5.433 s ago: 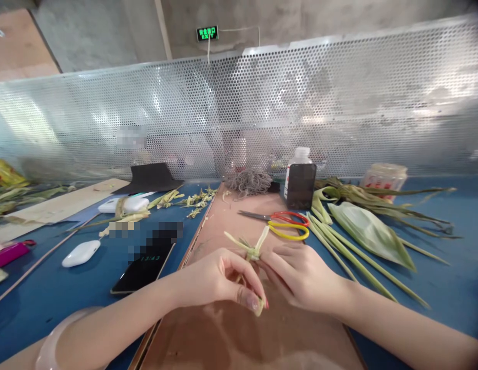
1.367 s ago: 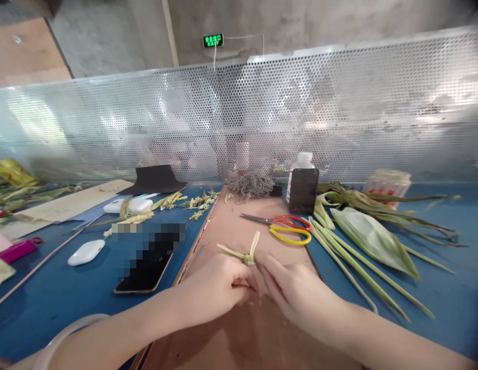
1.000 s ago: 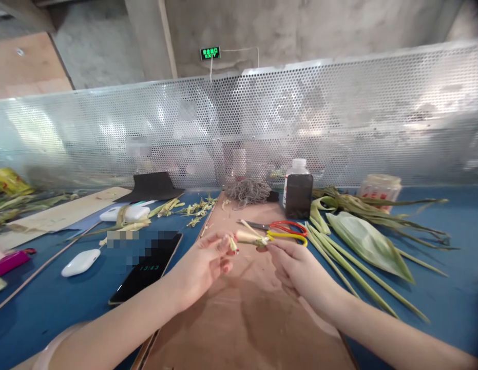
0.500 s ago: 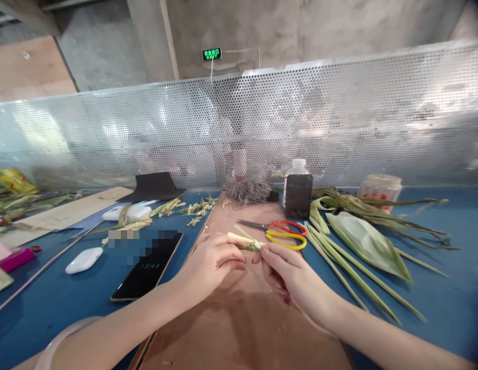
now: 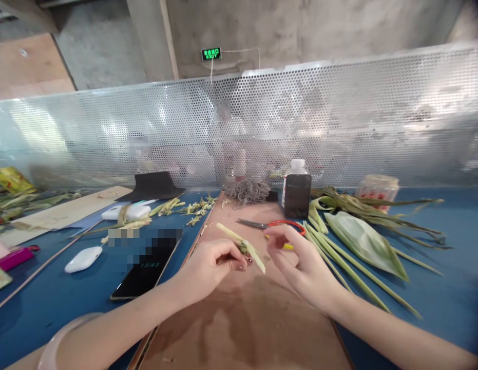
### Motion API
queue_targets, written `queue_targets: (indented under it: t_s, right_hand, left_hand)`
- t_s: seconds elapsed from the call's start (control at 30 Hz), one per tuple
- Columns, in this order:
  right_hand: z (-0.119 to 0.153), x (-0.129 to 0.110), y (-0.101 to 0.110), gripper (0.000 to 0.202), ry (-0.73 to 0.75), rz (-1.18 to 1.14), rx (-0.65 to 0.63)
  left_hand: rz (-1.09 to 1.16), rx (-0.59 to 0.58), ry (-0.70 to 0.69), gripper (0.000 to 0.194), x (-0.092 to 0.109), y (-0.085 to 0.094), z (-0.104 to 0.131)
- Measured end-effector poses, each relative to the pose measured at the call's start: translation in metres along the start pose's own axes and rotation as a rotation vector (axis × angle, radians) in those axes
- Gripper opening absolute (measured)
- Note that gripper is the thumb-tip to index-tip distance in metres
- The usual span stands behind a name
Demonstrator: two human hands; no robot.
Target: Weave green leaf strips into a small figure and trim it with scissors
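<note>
My left hand (image 5: 219, 264) pinches a small folded piece of pale green leaf strip (image 5: 244, 246) above the brown board (image 5: 239, 318). One strip end sticks out up and to the left, and another hangs down to the right. Just right of it, my right hand (image 5: 294, 262) is off the piece, its thumb and index finger apart with nothing between them. Behind the right hand lie scissors (image 5: 269, 224) with red and yellow handles. Their blades point left, and the fingers partly hide the yellow loop.
Right of the board are long green stalks (image 5: 352, 272), a broad leaf (image 5: 365, 246), dried leaves (image 5: 377, 208) and a jar (image 5: 379, 190). A dark bottle (image 5: 297, 192) and grey string (image 5: 248, 191) stand behind. Leftward lie a phone (image 5: 148, 270), a white case (image 5: 83, 259) and leaf scraps (image 5: 200, 209).
My right hand has let go of the leaf piece and moved slightly up and right, its fingers parting. The piece has turned in my left hand, and a strip end now hangs free.
</note>
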State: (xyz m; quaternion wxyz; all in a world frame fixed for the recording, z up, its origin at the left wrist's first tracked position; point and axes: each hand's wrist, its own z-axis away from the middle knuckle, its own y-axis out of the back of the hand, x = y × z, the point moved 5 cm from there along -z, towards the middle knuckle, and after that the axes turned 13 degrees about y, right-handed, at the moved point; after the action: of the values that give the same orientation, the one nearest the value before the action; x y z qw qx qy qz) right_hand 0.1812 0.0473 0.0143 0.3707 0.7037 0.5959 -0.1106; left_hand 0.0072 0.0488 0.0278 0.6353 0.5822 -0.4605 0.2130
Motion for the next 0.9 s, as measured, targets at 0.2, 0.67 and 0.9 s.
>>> queue_targets:
  t_s: [0.2,0.67,0.9]
  right_hand:
    - [0.002,0.000,-0.027,0.066,-0.114,-0.580,-0.257]
    - [0.002,0.001,-0.027,0.057,-0.180,-0.557,-0.114]
    - [0.001,-0.006,-0.027,0.038,-0.210,-0.583,0.020]
  left_hand:
    - [-0.126,-0.013,-0.074,0.014,0.004,-0.001,0.006]
    - [-0.102,-0.051,-0.076,0.012,0.006,-0.007,0.005]
    - [-0.082,-0.055,0.024,0.013,-0.001,-0.011,0.007]
